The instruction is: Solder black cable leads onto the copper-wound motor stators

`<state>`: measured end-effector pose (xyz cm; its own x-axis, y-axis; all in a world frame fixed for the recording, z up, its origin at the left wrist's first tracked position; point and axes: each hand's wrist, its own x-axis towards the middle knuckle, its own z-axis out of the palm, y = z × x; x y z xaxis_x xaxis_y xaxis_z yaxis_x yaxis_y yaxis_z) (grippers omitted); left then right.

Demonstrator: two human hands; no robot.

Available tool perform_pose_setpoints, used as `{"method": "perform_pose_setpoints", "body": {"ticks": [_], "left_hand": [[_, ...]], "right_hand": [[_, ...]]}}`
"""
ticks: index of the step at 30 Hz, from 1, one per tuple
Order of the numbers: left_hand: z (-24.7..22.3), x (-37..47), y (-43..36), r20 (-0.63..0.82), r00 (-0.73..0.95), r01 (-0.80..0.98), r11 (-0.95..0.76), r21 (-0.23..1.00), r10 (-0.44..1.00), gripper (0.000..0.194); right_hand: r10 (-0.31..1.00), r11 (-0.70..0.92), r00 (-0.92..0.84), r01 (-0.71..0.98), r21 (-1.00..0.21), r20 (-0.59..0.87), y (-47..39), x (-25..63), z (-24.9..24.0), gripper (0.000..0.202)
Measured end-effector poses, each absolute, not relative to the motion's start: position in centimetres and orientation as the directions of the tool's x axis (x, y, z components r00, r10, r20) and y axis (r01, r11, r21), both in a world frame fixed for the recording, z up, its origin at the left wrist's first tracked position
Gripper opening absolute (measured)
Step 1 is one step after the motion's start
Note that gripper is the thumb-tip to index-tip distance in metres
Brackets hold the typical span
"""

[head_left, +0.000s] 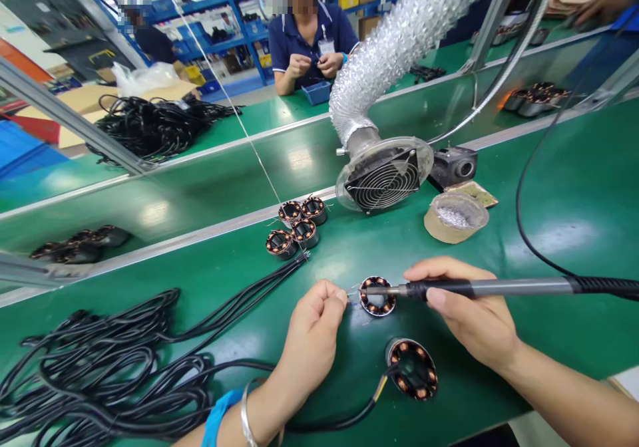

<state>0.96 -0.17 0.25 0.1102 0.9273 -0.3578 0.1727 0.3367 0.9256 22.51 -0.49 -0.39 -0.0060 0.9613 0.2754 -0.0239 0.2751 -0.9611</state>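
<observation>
My right hand [466, 310] is closed around the dark handle of a soldering iron [519, 287]. The iron points left, and its metal tip lies over the left part of a round copper-wound stator [378, 296]. Thin wires stick out from the stator's left side, where my left hand [319, 324] pinches them between thumb and fingertips. Just below, a second stator [412, 369] rests on the green table with a black cable [349, 424] running to it; coloured wires show near the cable's end.
Several stators [294, 224] stand behind my left hand. Black cables [114, 367] are heaped at left. An extractor fan [384, 174] hangs from a silver duct, near a round tub [455, 217] and a black stand [454, 166]. A person [312, 48] sits across the table [564, 201].
</observation>
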Motion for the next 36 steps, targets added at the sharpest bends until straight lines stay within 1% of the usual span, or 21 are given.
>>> {"method": "perform_pose_setpoints", "body": {"ticks": [5, 10, 14, 17, 19, 23, 26, 36], "left_hand": [[0.2, 0.9, -0.1, -0.368, 0.107, 0.176, 0.347, 0.921, 0.924, 0.029], [0.2, 1.0, -0.1, -0.370, 0.112, 0.180, 0.347, 0.920, 0.922, 0.029], [0.3, 1.0, -0.1, -0.362, 0.118, 0.178, 0.339, 0.924, 0.925, 0.030], [0.3, 1.0, -0.1, -0.360, 0.125, 0.197, 0.332, 0.922, 0.925, 0.030], [0.3, 1.0, -0.1, -0.358, 0.127, 0.205, 0.329, 0.922, 0.925, 0.030], [0.5, 1.0, 0.0, -0.363, 0.128, 0.211, 0.332, 0.919, 0.923, 0.029], [0.4, 1.0, 0.0, -0.364, 0.125, 0.218, 0.333, 0.918, 0.923, 0.029], [0.2, 0.8, -0.1, -0.378, 0.127, 0.174, 0.354, 0.919, 0.917, 0.029]], "right_hand": [[0.968, 0.250, -0.027, -0.048, -0.967, 0.251, -0.4, 22.4, -0.5, 0.013], [0.953, 0.296, -0.051, -0.033, -0.954, 0.298, -0.6, 22.2, -0.2, 0.014], [0.926, 0.374, -0.083, 0.084, -0.923, 0.368, -0.6, 22.1, 0.5, 0.017], [0.889, 0.458, -0.128, 0.190, -0.869, 0.440, -0.8, 22.0, 1.1, 0.019], [0.861, 0.508, -0.160, 0.221, -0.833, 0.482, -1.0, 21.8, 1.2, 0.022], [0.808, 0.590, -0.179, 0.223, -0.776, 0.562, -1.5, 21.4, 0.6, 0.028], [0.781, 0.624, -0.186, 0.217, -0.751, 0.596, -1.7, 21.3, 0.4, 0.030], [0.782, 0.624, -0.170, 0.228, -0.748, 0.600, -1.4, 21.6, 2.0, 0.027]]}}
